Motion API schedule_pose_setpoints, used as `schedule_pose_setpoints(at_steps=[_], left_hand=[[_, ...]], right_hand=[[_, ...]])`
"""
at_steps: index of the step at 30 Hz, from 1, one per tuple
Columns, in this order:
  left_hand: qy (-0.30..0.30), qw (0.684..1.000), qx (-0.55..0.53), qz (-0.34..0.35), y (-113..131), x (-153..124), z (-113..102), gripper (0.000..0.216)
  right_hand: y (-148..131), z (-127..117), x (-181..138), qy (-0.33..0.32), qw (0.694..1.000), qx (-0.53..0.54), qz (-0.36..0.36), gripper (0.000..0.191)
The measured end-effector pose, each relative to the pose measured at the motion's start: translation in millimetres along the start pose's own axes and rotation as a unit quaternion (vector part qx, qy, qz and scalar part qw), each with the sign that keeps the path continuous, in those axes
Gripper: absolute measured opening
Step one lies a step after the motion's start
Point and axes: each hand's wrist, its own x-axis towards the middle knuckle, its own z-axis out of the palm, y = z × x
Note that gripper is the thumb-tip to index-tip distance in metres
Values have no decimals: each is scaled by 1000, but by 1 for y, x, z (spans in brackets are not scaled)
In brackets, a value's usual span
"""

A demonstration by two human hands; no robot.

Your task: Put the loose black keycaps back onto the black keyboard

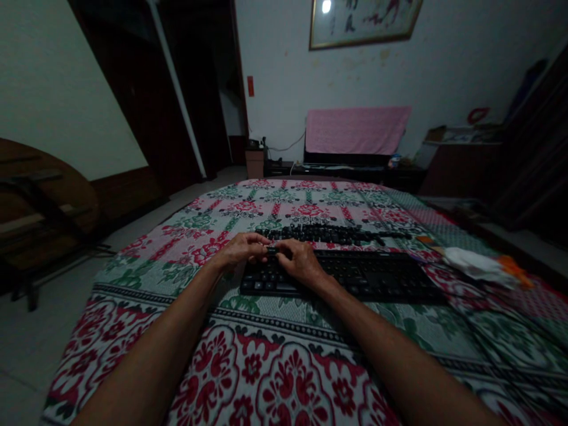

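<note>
Two bare hands at a keyboard, seen from above. The left hand [239, 249] and the right hand [302, 260] meet over the left end of the black keyboard [386, 277], fingers bent, thumb and forefinger of each drawn near one another. A small dark piece [271, 251] shows between the fingertips; whether either hand is clamped on it cannot be told in the dim light. The keyboard lies directly beneath the grip and extends well to its right. Just beyond the grip, a long heap of loose black keys [332, 233] runs alongside the keyboard's far edge. Far to the right of the grip lie a white cloth [474, 263] and, touching it, an orange item [517, 272]; nearer the viewer on that side, a dark cord [479, 340] trails. Under everything spreads a flowered tablecloth [275, 355].
</note>
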Motion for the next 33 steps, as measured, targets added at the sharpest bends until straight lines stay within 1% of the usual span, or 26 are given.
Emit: schedule_pose_setpoints(at_steps=[3, 7, 11, 15, 20, 24, 28, 33], left_hand=[[8, 1000, -5, 14, -2, -10, -2, 30], [35, 999, -8, 14, -8, -17, -6, 30], [28, 999, 23, -2, -11, -22, -15, 33], [22, 998, 60, -7, -9, -29, -23, 32], [15, 998, 69, -1, -7, -35, -28, 29], [8, 997, 71, 4, -11, -36, -29, 23], [4, 999, 49, -10, -16, -34, -29, 22], [2, 998, 57, -32, -20, -33, -31, 19]], right_hand=[[-7, 2, -1, -4, 999, 32, 8, 19], [-14, 9, 0, -10, 996, 77, 36, 19], [-18, 18, 2, -18, 994, 102, 43, 19], [-23, 24, 4, -30, 994, 97, 47, 18], [-29, 29, 6, -43, 993, 96, 51, 18], [-29, 31, 5, -57, 993, 94, 44, 19], [-28, 31, 3, -60, 993, 91, 43, 21], [-32, 29, 2, -80, 995, 59, 28, 21]])
